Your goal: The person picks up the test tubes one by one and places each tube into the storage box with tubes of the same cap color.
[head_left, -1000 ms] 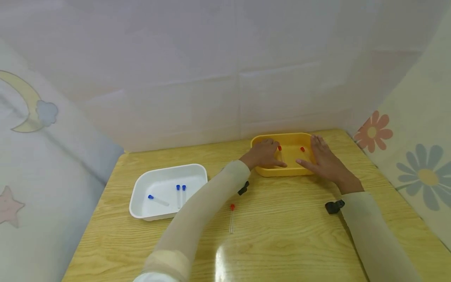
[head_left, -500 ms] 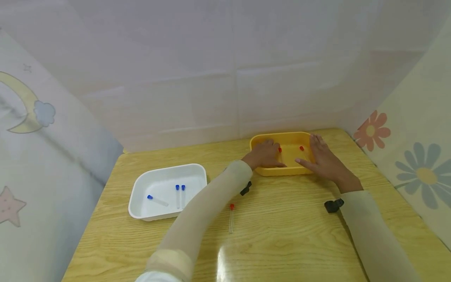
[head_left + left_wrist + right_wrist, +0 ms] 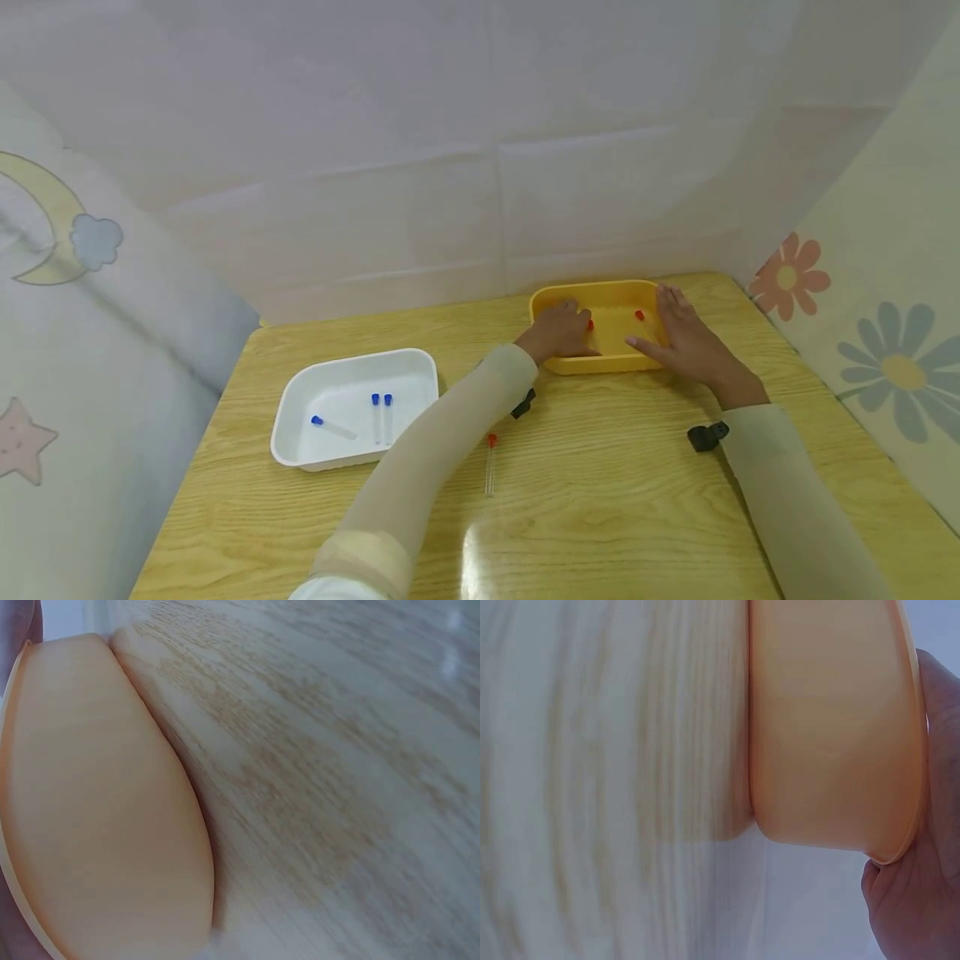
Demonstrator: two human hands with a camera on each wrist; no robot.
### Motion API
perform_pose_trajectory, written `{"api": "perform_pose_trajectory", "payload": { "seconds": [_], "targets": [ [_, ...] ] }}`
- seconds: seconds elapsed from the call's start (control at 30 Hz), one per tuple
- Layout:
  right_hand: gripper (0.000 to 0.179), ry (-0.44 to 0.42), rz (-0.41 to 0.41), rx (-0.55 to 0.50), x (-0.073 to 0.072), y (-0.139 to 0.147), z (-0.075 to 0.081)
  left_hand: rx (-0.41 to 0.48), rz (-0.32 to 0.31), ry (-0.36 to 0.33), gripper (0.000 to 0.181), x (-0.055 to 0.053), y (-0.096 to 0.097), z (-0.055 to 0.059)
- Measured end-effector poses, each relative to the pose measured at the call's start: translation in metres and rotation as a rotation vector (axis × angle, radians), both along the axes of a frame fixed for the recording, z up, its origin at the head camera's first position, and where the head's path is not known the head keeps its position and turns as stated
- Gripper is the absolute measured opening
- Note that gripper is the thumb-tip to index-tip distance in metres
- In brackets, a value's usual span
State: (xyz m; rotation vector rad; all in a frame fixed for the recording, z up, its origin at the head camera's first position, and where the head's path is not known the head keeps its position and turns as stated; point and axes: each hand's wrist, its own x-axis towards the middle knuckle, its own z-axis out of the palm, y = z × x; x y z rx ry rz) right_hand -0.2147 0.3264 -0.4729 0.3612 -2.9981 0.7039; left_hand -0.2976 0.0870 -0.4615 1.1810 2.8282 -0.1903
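Note:
A yellow tray (image 3: 615,364) stands at the table's back right, with two red-capped test tubes inside. My left hand (image 3: 557,331) reaches over the tray's left side, fingers curled down at the nearer red-capped test tube (image 3: 591,326), whose clear body is partly hidden by the hand. The other tube's red cap (image 3: 640,315) shows toward the tray's right. Along the right rim rests my right hand (image 3: 688,340), fingers straight, thumb stretched over the inside. In the left wrist view the tray's outer wall (image 3: 112,795) fills the left; the right wrist view has fingers (image 3: 937,877) at the rim.
To the left stands a white tray (image 3: 351,381) holding three blue-capped test tubes (image 3: 377,417). Another red-capped test tube (image 3: 491,467) lies on the wooden table (image 3: 600,500), beside my left forearm. A cloth-covered wall (image 3: 375,208) rises right behind the table's back edge.
The left hand's fingers have drawn in and curled, and the nearer red cap has shifted slightly toward that hand and the front. The right hand stays at the rim.

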Motion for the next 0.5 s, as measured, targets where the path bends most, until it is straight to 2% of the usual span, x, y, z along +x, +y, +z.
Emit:
{"api": "perform_pose_trajectory", "payload": {
  "seconds": [0.33,0.5],
  "targets": [
    [0.108,-0.028,0.018,-0.036,-0.002,-0.008,-0.003,-0.008,0.029,-0.020,0.078,-0.001,-0.008,-0.005],
    [0.107,-0.007,0.037,-0.005,-0.006,-0.011,-0.002,0.015,0.035,-0.016,0.085,0.000,-0.012,-0.002]
  ]
}}
